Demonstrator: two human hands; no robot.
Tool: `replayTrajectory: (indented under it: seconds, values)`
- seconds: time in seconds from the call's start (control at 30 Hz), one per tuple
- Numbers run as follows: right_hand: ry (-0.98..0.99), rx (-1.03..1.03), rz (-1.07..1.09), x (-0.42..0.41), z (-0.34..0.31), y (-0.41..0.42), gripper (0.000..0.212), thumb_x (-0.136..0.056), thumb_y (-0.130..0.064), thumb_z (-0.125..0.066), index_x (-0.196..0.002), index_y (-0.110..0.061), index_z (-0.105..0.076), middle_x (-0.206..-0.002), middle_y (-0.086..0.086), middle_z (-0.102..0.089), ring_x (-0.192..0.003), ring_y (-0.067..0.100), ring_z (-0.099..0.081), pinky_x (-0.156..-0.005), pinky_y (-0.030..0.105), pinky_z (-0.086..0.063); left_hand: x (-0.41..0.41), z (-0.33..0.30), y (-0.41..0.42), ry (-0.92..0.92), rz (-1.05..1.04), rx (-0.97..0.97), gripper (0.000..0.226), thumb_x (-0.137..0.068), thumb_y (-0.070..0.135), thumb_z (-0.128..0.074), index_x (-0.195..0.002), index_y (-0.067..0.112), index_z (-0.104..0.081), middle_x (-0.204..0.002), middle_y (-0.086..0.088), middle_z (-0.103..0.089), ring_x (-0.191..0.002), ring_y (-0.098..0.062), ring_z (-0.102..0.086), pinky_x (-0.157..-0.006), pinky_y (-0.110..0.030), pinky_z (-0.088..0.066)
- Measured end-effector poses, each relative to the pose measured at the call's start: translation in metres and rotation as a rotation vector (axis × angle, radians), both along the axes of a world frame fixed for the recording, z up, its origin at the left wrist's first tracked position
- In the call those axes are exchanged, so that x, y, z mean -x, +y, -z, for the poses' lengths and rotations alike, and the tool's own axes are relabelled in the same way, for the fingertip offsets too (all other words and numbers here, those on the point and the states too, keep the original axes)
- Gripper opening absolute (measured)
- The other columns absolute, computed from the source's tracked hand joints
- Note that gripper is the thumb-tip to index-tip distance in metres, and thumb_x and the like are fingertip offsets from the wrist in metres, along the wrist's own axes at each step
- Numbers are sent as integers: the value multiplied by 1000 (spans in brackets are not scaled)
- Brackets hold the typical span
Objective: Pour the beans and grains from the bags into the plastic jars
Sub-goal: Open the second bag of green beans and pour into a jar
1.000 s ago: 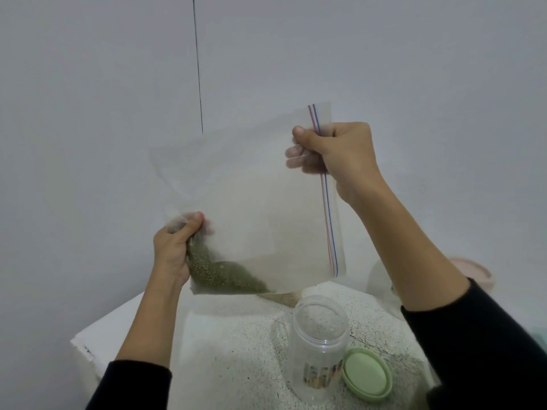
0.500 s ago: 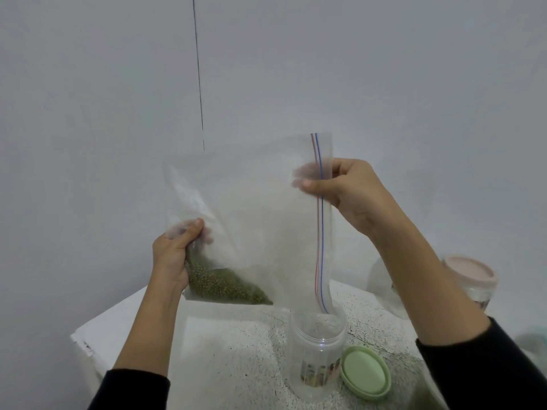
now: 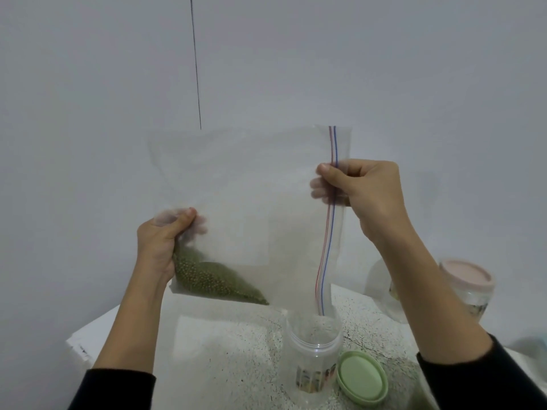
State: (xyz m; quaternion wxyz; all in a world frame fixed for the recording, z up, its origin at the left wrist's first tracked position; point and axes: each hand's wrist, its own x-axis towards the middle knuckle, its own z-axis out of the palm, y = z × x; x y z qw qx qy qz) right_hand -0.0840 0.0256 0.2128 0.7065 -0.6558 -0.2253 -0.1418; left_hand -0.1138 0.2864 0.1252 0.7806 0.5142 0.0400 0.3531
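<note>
Held up by both hands in the head view, a clear zip bag (image 3: 251,208) is turned on its side so that its mouth faces down toward an open jar (image 3: 313,352). By the left hand (image 3: 159,247) the closed bottom corner is gripped, thumb in front and fingers curled behind the plastic; just below that hand the green beans (image 3: 216,279) are gathered in a wedge, apparently kept back until the mouth is lined up. By the right hand (image 3: 367,193) the zip edge is pinched partway down the red and blue zip line (image 3: 327,232), thumb over the plastic and fingers behind it. Below this hand the lower end of the mouth is hung in or just above the jar's neck; which cannot be told. Beside the jar a green lid (image 3: 362,377) is laid on the speckled table (image 3: 231,350), so the opening is free. Behind the right forearm a pink-lidded jar (image 3: 464,287) is stood, closed.
</note>
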Motion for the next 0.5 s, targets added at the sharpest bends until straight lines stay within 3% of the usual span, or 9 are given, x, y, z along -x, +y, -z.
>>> replayTrajectory:
  seconds: [0.2, 0.37, 0.5]
  values:
    - [7, -30, 55, -6, 9, -7, 9, -86, -8, -66, -78, -8, -70, -63, 6, -71, -57, 21, -69, -58, 27, -56, 3, -11, -3, -13, -7, -47, 18, -80, 4, -67, -63, 9, -71, -57, -2, -70, -45, -11, -64, -48, -16, -51]
    - [-38, 81, 95, -11, 12, -8, 20, -97, -16, -51, -82, -11, -64, -69, 3, -71, -60, 19, -69, -59, 27, -52, 3, -19, -7, -29, -40, -58, 20, -77, 7, -71, -57, 11, -71, -57, -2, -70, -45, -10, -64, -46, -16, -49]
    - [50, 70, -28, -15, 16, -12, 5, -87, -10, -66, -91, -7, -64, -71, 4, -71, -62, 17, -69, -62, 28, -57, 3, -21, -8, -38, -54, -37, 24, -78, 9, -71, -55, 16, -74, -57, 0, -70, -46, -9, -64, -48, -14, -49]
